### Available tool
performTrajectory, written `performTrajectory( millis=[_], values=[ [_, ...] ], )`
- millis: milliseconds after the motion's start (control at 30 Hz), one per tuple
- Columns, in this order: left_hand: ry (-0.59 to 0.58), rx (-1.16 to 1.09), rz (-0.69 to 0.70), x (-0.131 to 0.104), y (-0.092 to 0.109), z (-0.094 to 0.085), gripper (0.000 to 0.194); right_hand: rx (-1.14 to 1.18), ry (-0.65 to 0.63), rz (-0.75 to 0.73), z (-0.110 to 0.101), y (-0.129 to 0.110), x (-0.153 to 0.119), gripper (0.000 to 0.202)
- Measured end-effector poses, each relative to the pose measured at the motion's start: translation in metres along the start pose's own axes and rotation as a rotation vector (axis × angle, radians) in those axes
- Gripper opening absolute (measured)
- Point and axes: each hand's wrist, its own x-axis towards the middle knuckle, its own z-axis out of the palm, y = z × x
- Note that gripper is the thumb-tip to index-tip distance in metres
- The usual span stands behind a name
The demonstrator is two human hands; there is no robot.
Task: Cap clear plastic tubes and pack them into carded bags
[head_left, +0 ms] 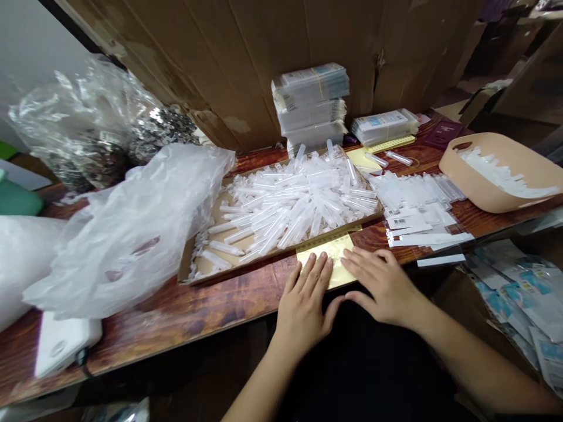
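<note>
Both my hands rest on a yellow sheet (335, 249) at the table's front edge. My left hand (305, 305) lies on its left part, fingers stretched out. On the right part is my right hand (382, 287), its fingers also extended and the thumb pointing towards my left hand. Part of the sheet is hidden under my fingers. Just behind it stands a shallow cardboard tray (229, 271) heaped with clear plastic tubes (290, 205). Right of the tray lie several clear packets (409, 193) and white strips (428, 239).
A beige basket (492, 193) with white pieces stands at right. Bundled packs (312, 105) are stacked against a cardboard sheet (211, 58). To the left are a white plastic bag (132, 223), a white device (65, 343) and clear bags of dark pieces (101, 140). More packets (523, 293) lie lower right.
</note>
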Motion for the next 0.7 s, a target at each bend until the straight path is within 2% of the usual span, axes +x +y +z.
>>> performTrajectory(
  millis=[100,167,267,367,400,433,467,567,600,633,700],
  values=[
    [-0.006,0.011,-0.004,-0.006,-0.002,0.007,0.061,-0.107,-0.03,-0.033,0.046,0.001,-0.006,0.036],
    [-0.004,-0.02,0.012,-0.009,-0.002,0.004,0.057,-0.109,-0.013,-0.026,0.062,0.002,-0.015,0.038],
    [0.024,-0.132,0.003,-0.016,0.002,-0.01,0.055,-0.019,0.041,-0.036,0.064,0.007,-0.023,0.039],
    [0.18,-0.291,-0.117,-0.03,0.011,-0.028,0.043,0.062,0.082,-0.043,0.059,0.011,-0.023,0.035],
    [0.214,-0.355,-0.183,-0.035,0.013,-0.033,0.032,0.084,0.091,-0.04,0.058,0.012,-0.022,0.035],
    [0.184,-0.44,-0.273,-0.041,0.015,-0.037,0.015,0.101,0.102,-0.034,0.058,0.011,-0.021,0.036],
    [0.093,-0.543,-0.391,-0.045,0.017,-0.04,0.011,0.113,0.114,-0.027,0.059,0.011,-0.021,0.037],
    [-0.318,-1.016,-0.815,-0.052,0.02,-0.039,0.045,0.127,0.147,-0.003,0.064,0.007,-0.021,0.036],
    [-0.381,-1.206,-0.943,-0.051,0.021,-0.038,0.054,0.134,0.153,-0.001,0.065,0.006,-0.021,0.034],
    [-0.387,-1.396,-1.05,-0.048,0.021,-0.037,0.064,0.144,0.154,-0.002,0.066,0.005,-0.022,0.034],
    [-0.297,-1.702,-1.203,-0.039,0.02,-0.037,0.079,0.172,0.149,-0.014,0.064,0.006,-0.022,0.034]
  ],
)
